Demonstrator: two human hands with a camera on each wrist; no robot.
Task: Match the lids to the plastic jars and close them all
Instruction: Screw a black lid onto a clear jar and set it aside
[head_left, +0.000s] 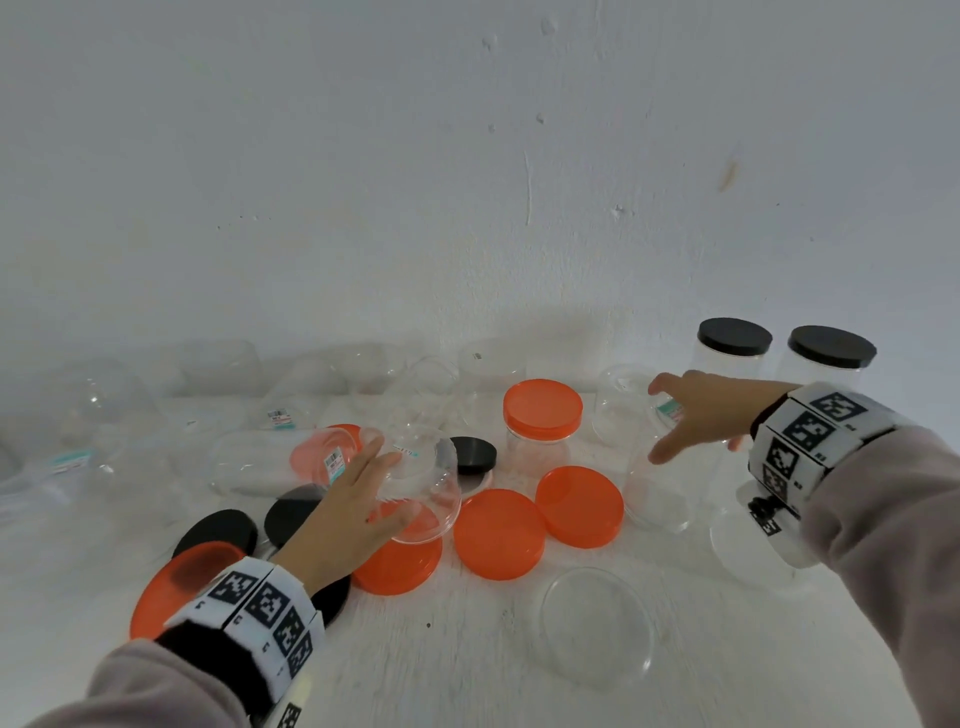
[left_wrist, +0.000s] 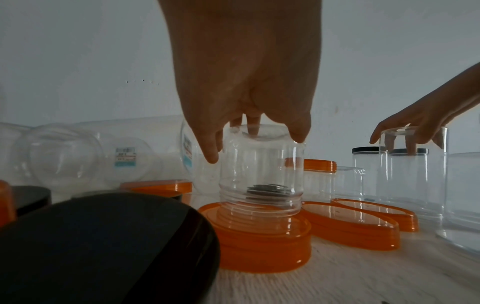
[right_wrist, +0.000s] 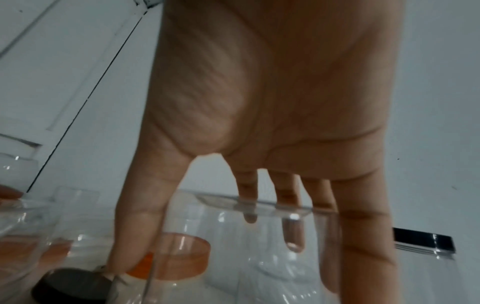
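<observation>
Both hands (head_left: 358, 499) (head_left: 711, 415) grip inverted clear jars (left_wrist: 261, 170) (left_wrist: 413, 168) from above.

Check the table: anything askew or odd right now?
Yes. The left hand holds a clear jar upside down, its threaded mouth resting on an orange lid. Several clear jars lie on their sides at the back left.
</observation>
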